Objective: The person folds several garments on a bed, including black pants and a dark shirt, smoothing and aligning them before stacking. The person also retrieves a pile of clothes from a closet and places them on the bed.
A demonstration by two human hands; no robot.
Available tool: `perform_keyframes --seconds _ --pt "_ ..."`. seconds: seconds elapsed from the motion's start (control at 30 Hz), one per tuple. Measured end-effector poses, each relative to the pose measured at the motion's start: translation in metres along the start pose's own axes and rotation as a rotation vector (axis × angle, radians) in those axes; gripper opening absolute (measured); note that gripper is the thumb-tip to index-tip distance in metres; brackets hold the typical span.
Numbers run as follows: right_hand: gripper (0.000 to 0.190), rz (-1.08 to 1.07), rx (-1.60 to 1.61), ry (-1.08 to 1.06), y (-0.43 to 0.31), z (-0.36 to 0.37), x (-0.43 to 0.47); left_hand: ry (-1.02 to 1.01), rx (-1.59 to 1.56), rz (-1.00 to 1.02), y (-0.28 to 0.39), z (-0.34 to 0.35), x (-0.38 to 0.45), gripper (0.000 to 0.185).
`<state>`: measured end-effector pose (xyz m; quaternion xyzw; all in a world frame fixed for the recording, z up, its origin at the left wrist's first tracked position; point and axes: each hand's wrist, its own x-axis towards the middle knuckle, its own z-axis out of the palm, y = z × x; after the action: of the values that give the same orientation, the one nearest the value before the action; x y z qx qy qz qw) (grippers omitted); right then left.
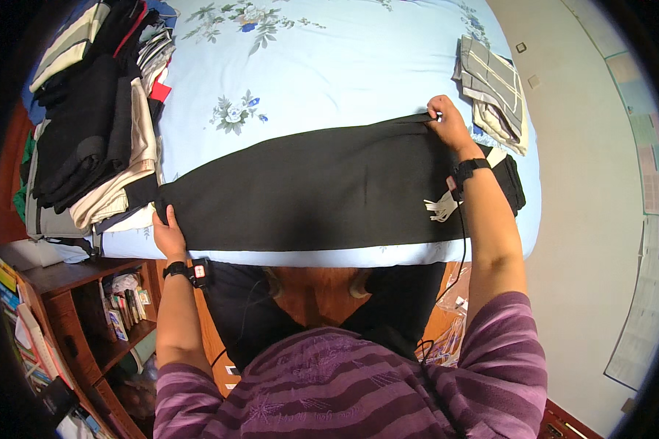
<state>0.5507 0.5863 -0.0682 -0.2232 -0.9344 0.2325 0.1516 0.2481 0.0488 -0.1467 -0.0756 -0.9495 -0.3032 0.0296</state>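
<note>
A long black garment [302,186], probably trousers folded lengthwise, lies across the near edge of a bed [329,93] with a light blue floral sheet. My left hand [169,233] is on its left end, thumb on top and the fingers mostly hidden. At the upper right corner my right hand [449,123] pinches the cloth between thumb and fingers. White drawstring ends [444,207] lie on the garment near its right end, below my right wrist. Both wrists wear black straps with small devices.
Stacked folded clothes [88,131] rise at the bed's left side. Folded grey and cream clothes [494,90] lie at the right edge, with a folded black item [510,184] below them. A wooden bookshelf [77,318] stands lower left; hangers [447,340] lie on the floor. A black cable hangs by my right arm.
</note>
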Motion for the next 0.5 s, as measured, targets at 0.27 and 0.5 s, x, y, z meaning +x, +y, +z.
perform_keyframes --seconds 0.27,0.5 --pt "0.016 0.348 0.194 0.070 0.062 0.034 -0.002 0.004 -0.004 0.022 0.007 0.004 0.003 0.040" --pt "0.024 -0.079 -0.132 0.086 -0.065 0.054 -0.038 -0.121 -0.115 0.108 -0.019 -0.009 0.019 0.037"
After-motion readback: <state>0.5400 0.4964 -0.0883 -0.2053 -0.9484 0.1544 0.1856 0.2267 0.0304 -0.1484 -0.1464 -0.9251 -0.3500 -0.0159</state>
